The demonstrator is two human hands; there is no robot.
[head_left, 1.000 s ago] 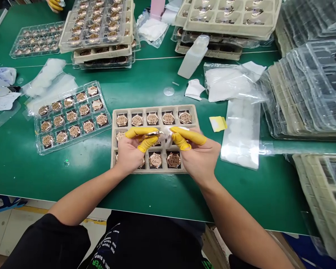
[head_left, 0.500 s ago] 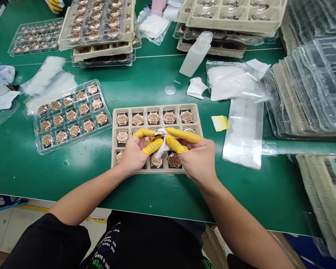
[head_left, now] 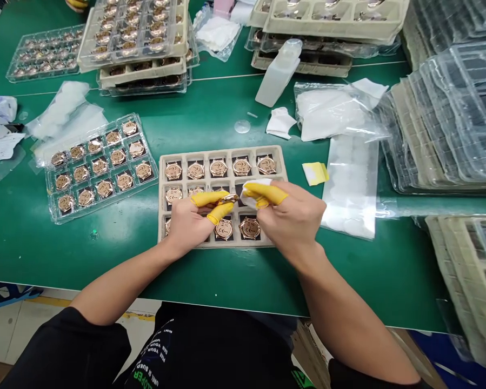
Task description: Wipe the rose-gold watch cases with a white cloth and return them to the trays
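Note:
My left hand (head_left: 188,222), with yellow finger cots, pinches a rose-gold watch case (head_left: 227,199) between thumb and forefinger, above a beige pulp tray (head_left: 222,152) of several like cases. My right hand (head_left: 293,216), also in yellow cots, is closed on a small white wipe (head_left: 248,190), a little to the right of the held case. Both hands hover over the tray's middle row.
A clear plastic tray (head_left: 100,167) of watch cases lies to the left. Stacked trays (head_left: 135,43) stand at the back, a white bottle (head_left: 278,73) and plastic bags of wipes (head_left: 335,111) at back right. Piles of clear trays (head_left: 449,116) fill the right side.
My right hand has drawn the wipe off the watch case and moved slightly right. The case is now edge-on in my left fingers. The view shifted a little.

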